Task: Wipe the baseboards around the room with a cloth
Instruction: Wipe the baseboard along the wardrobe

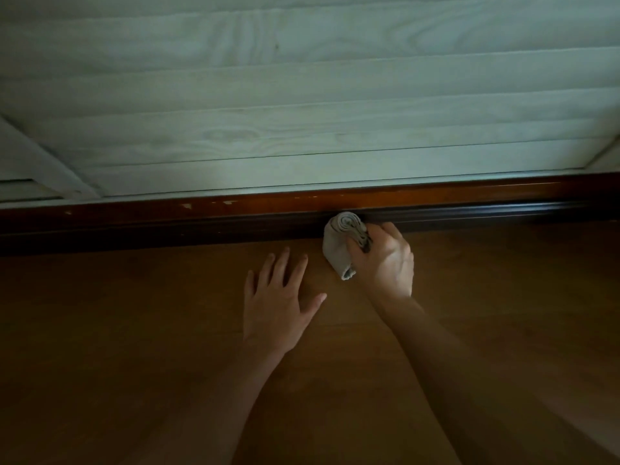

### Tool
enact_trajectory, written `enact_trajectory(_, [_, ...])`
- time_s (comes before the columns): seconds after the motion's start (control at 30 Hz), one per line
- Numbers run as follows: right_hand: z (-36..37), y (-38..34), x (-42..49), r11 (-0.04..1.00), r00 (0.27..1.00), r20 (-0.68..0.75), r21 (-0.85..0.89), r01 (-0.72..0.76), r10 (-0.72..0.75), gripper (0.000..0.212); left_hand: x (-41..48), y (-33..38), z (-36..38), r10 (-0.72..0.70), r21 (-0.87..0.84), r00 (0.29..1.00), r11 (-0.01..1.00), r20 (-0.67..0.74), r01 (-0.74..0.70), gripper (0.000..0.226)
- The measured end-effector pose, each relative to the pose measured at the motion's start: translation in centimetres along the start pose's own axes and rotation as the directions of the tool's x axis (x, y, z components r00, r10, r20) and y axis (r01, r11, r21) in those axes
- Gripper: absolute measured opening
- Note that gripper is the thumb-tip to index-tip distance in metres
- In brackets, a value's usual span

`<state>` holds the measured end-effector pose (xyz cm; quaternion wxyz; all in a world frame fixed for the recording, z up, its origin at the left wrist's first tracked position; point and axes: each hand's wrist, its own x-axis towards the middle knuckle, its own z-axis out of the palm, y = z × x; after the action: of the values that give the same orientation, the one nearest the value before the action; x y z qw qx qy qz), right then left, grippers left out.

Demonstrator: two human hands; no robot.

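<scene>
A dark brown wooden baseboard (167,223) runs across the view where the pale panelled wall meets the floor. My right hand (385,263) is shut on a bunched grey cloth (339,243), and the cloth's top presses against the baseboard's lower moulding. My left hand (278,303) lies flat on the floor with fingers spread, a little left of the cloth and short of the baseboard, holding nothing.
A whitish wood-grain panelled wall (302,95) rises above the baseboard. Small chips of missing finish (188,206) mark the baseboard's top edge at the left. A brown wooden floor (134,330) fills the lower half. The scene is dim.
</scene>
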<state>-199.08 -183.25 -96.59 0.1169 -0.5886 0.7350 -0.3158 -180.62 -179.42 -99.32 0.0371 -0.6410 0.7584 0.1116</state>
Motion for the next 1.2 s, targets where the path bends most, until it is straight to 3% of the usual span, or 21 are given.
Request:
enact_trajectory(0.17, [-0.4, 0.7, 0.2, 0.999, 1.0, -0.004, 0.018, 0.027, -0.027, 0.029, -0.1, 2.2, 1.4, 0.014, 0.022, 1.0, 1.0, -0.002, -0.014, 0.083])
enact_trajectory(0.37, [0.9, 2.0, 1.2, 0.985, 0.986, 0.023, 0.043, 0.166, -0.167, 0.028, -0.1, 2.4, 1.3, 0.014, 0.025, 1.0, 1.0, 0.013, -0.014, 0.083])
enact_trajectory(0.57, [0.5, 2.9, 1.1, 0.995, 0.996, -0.034, 0.058, 0.081, -0.079, 0.026, -1.0, 3.0, 0.4, -0.027, 0.033, 0.993, 0.999, 0.114, 0.024, 0.082])
enact_trajectory(0.7, [1.5, 0.5, 0.9, 0.987, 0.982, 0.101, 0.052, 0.155, -0.16, 0.03, -1.6, 3.3, 0.6, -0.056, 0.037, 0.994, 0.998, 0.092, 0.053, 0.087])
enact_trajectory(0.93, [0.8, 2.5, 1.6, 0.992, 0.991, 0.057, 0.043, 0.121, -0.124, 0.026, -1.4, 3.7, 1.3, -0.096, 0.01, 0.995, 0.995, 0.019, 0.096, 0.081])
enact_trajectory(1.1, [2.0, 0.5, 1.6, 0.98, 0.969, 0.149, 0.064, 0.189, -0.197, 0.028, -1.5, 4.4, 1.7, -0.127, 0.018, 0.992, 0.992, -0.009, 0.127, 0.079])
enact_trajectory(1.2, [0.9, 2.9, 1.8, 0.986, 0.983, 0.082, 0.041, 0.164, -0.167, 0.028, -1.5, 4.2, 2.2, -0.124, 0.018, 0.992, 0.992, -0.005, 0.124, 0.08])
